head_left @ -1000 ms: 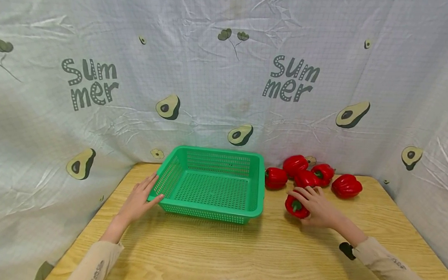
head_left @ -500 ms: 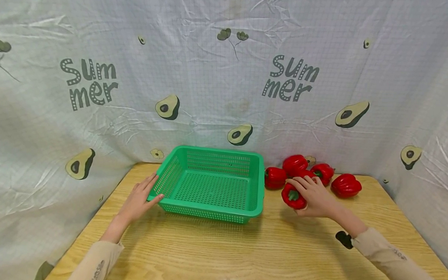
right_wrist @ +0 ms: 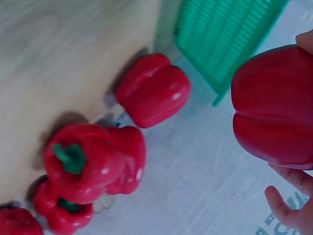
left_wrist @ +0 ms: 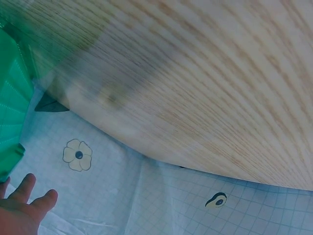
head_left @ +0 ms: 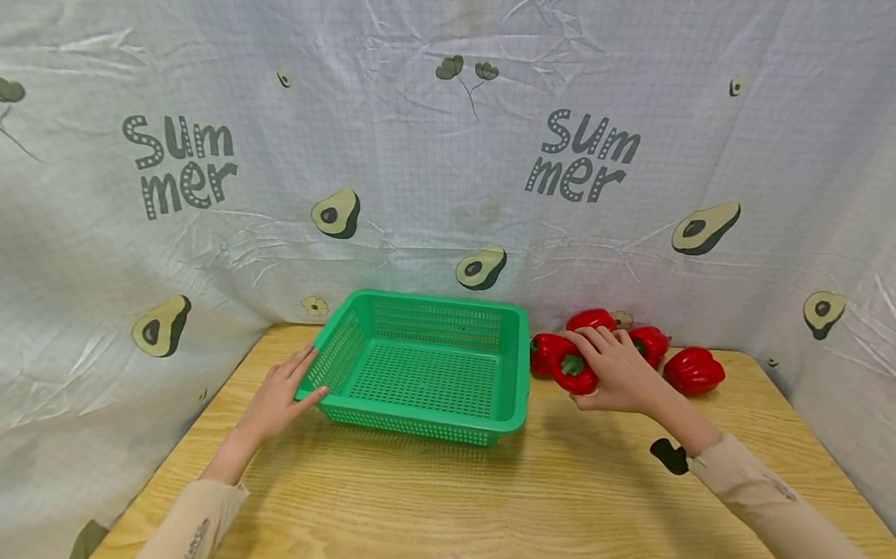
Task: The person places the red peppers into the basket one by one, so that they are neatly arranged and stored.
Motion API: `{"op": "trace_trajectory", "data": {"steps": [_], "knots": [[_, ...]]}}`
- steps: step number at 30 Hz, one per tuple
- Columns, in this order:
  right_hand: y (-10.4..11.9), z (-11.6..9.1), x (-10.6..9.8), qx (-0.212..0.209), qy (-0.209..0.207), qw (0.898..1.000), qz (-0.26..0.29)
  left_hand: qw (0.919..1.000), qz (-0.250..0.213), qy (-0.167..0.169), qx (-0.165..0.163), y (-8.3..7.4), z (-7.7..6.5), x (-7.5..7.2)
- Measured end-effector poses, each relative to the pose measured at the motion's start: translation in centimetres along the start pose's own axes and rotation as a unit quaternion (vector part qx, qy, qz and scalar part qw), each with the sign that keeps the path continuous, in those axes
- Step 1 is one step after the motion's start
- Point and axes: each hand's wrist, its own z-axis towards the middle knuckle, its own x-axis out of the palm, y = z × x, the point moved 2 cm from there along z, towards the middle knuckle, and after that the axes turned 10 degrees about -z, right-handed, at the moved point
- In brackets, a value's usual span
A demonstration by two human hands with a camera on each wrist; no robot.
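Observation:
A red bell pepper (head_left: pixel 577 383) with a green stem is in my right hand (head_left: pixel 618 374), fingers over its top and thumb underneath. It appears raised over the table, overlapping another bell pepper (head_left: pixel 541 355) right of the basket. In the right wrist view the held pepper fills the right edge. My left hand (head_left: pixel 273 399) rests on the left rim of the green plastic basket (head_left: pixel 412 417), fingers extended and thumb on the near corner. No peppers lie inside the basket. The left wrist view catches only some left fingertips and the basket's side (left_wrist: pixel 12 98).
More red bell peppers lie by the back edge of the wooden table (head_left: pixel 408 511), including one at the far right (head_left: pixel 693 371) and one against the curtain (head_left: pixel 591 319). A white printed curtain (head_left: pixel 424 145) hangs behind and along both sides.
My right hand has lifted the bell pepper and carried it leftward and back, toward the basket. My left hand and the basket have stayed in place.

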Motion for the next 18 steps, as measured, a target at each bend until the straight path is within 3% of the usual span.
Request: {"op": "trace_trajectory", "data": {"steps": [8,18], "knots": [[0.7,2.4,-0.8,0.019,-0.025,0.999,0.005,1.0000,-0.002,0.002,-0.003,0.0,-0.1,0.0],[1.3,4.8,-0.9,0.073,-0.003,0.996,0.048,1.0000,-0.008,0.001,-0.002,-0.1,0.0,0.0]]}}
